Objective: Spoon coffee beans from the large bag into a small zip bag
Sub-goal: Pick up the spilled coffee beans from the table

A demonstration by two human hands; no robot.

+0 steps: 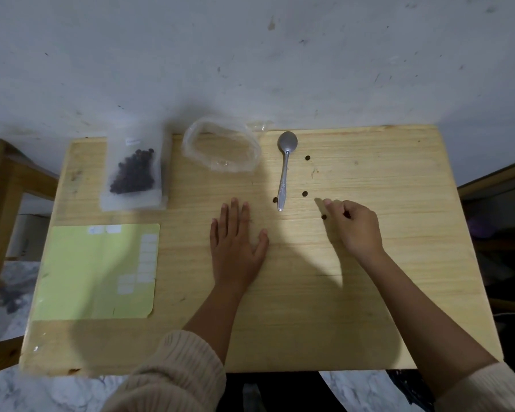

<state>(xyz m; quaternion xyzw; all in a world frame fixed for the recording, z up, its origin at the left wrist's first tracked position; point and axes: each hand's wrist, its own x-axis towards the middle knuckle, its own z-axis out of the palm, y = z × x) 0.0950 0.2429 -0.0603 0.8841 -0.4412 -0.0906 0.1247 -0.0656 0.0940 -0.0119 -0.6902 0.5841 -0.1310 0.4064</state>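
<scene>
The small frosted zip bag (134, 171) lies at the back left of the wooden table (309, 307) with a heap of dark coffee beans inside. The large clear bag (220, 144) sits open at the back centre, and I see no beans in it. A metal spoon (284, 171) lies to its right, bowl pointing away from me. Loose beans (304, 193) are scattered around the spoon. My left hand (235, 248) lies flat on the table with fingers spread. My right hand (354, 227) is curled, a dark bean showing between its fingers, and another bean (324, 217) lies beside its fingertips.
A pale green sheet (95, 272) with white labels lies at the front left of the table. A grey wall stands right behind the table's far edge. Wooden furniture frames flank the table on both sides.
</scene>
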